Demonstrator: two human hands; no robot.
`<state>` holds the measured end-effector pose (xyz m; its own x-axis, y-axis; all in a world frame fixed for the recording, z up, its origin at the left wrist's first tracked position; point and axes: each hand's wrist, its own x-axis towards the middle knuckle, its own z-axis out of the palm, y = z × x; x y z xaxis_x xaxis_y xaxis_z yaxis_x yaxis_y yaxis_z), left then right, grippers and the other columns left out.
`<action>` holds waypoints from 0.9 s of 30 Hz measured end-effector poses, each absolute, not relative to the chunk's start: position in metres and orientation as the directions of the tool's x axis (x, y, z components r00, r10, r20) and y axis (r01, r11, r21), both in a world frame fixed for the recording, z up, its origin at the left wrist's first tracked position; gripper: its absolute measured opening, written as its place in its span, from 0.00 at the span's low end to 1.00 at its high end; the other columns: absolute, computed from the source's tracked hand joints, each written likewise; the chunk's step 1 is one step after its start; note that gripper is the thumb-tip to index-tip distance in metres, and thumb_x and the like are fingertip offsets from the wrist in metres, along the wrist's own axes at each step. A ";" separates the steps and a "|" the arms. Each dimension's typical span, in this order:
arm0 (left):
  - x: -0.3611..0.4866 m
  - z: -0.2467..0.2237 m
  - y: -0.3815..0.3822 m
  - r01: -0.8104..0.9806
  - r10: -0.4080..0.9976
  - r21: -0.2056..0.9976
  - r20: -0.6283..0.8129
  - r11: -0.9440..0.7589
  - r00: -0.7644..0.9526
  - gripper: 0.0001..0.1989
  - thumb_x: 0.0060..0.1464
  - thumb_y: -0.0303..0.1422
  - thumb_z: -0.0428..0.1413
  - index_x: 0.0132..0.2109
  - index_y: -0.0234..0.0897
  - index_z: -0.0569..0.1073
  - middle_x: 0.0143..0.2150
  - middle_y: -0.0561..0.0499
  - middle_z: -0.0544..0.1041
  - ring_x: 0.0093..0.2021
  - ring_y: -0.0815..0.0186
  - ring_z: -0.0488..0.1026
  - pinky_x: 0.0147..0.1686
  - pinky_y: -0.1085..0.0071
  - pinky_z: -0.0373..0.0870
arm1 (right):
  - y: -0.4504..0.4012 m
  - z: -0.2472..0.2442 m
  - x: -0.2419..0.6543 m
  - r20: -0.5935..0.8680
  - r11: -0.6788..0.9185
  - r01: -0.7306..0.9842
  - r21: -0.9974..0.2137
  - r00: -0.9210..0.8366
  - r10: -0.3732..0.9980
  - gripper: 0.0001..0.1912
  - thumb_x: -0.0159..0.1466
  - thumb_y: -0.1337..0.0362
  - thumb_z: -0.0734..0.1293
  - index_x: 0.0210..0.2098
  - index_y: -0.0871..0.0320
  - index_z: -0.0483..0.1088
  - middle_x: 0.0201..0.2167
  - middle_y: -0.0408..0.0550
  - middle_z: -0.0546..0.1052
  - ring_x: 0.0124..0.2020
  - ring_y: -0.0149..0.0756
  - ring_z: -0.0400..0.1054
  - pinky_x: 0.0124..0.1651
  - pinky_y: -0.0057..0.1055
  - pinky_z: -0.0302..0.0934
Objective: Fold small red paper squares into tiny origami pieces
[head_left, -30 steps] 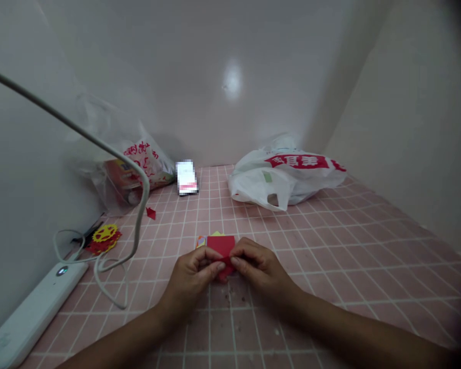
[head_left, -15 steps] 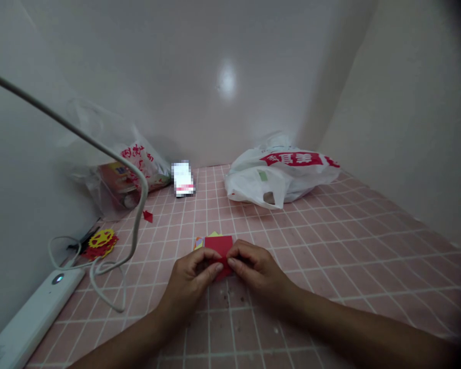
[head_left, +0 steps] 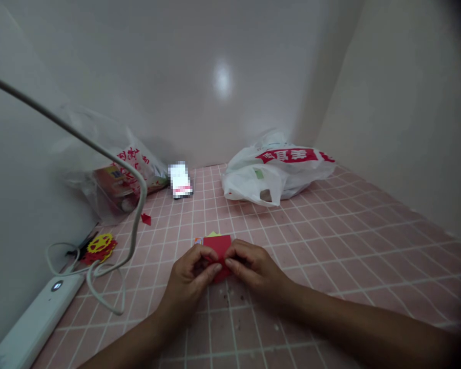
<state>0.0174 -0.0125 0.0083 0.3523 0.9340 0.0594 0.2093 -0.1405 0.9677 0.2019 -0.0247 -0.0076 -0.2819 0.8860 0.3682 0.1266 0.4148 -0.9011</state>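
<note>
A small red piece of paper (head_left: 217, 244) lies between my hands at the middle of the table. My left hand (head_left: 192, 271) pinches its left side between thumb and forefinger. Opposite, my right hand (head_left: 249, 264) has thumb and fingertips closed on the right side. The fingertips of both hands nearly meet, and they cover part of the paper. Behind its far edge peek a yellow paper tip (head_left: 214, 234) and a patterned orange and purple piece (head_left: 198, 241).
A pink tiled tabletop (head_left: 311, 246) spreads around. At the back stand a clear bag (head_left: 111, 189), a phone (head_left: 180, 180) and a white bag (head_left: 253, 187). On the left are a red scrap (head_left: 146, 219), yellow cutouts (head_left: 100, 243), a white power bank (head_left: 38, 318) and a cable (head_left: 133, 225).
My view has shifted slightly, so the background sits a little further left. Both hands keep their pinch on the red paper, whose near part now looks flatter.
</note>
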 end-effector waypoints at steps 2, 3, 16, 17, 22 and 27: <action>0.018 0.008 -0.012 0.214 0.936 0.967 0.057 -0.138 0.348 0.03 0.53 0.29 0.59 0.35 0.37 0.72 0.30 0.55 0.69 0.30 0.69 0.66 0.31 0.74 0.63 | -0.024 -0.008 0.201 0.368 0.417 0.132 -0.899 -0.286 0.885 0.08 0.64 0.71 0.62 0.28 0.58 0.66 0.28 0.43 0.70 0.32 0.33 0.63 0.37 0.30 0.56; 0.017 0.008 -0.012 0.214 0.936 0.968 0.050 -0.131 0.348 0.03 0.53 0.29 0.59 0.35 0.37 0.72 0.30 0.55 0.69 0.31 0.69 0.66 0.31 0.74 0.63 | -0.024 -0.008 0.201 0.370 0.419 0.134 -0.898 -0.285 0.884 0.08 0.64 0.71 0.62 0.28 0.58 0.66 0.28 0.43 0.70 0.32 0.33 0.63 0.37 0.30 0.56; 0.016 0.006 -0.011 0.236 0.921 0.948 0.115 -0.214 0.372 0.02 0.53 0.28 0.58 0.35 0.38 0.73 0.32 0.54 0.70 0.32 0.68 0.67 0.33 0.73 0.63 | -0.025 -0.008 0.201 0.387 0.437 0.144 -0.888 -0.281 0.878 0.09 0.64 0.72 0.62 0.28 0.58 0.66 0.29 0.42 0.70 0.32 0.32 0.63 0.37 0.29 0.56; 0.016 0.006 -0.011 0.243 0.920 0.946 0.112 -0.215 0.374 0.02 0.53 0.27 0.58 0.35 0.38 0.72 0.32 0.54 0.70 0.32 0.68 0.67 0.33 0.73 0.63 | -0.025 -0.008 0.201 0.390 0.441 0.146 -0.886 -0.283 0.877 0.09 0.64 0.73 0.62 0.28 0.58 0.66 0.29 0.43 0.70 0.32 0.32 0.63 0.37 0.29 0.56; 0.016 0.010 -0.010 0.269 0.903 0.921 0.159 -0.281 0.400 0.03 0.54 0.26 0.57 0.33 0.38 0.71 0.34 0.52 0.71 0.36 0.66 0.69 0.37 0.71 0.65 | -0.025 -0.009 0.201 0.435 0.497 0.177 -0.849 -0.299 0.850 0.09 0.64 0.73 0.63 0.28 0.58 0.66 0.29 0.43 0.70 0.32 0.32 0.64 0.37 0.28 0.56; 0.015 0.012 -0.010 0.296 0.886 0.886 0.219 -0.356 0.408 0.05 0.54 0.26 0.57 0.31 0.37 0.71 0.35 0.51 0.71 0.38 0.65 0.69 0.39 0.71 0.65 | -0.025 -0.013 0.202 0.468 0.549 0.225 -0.805 -0.327 0.821 0.08 0.66 0.71 0.62 0.29 0.58 0.66 0.30 0.44 0.70 0.33 0.34 0.64 0.38 0.30 0.57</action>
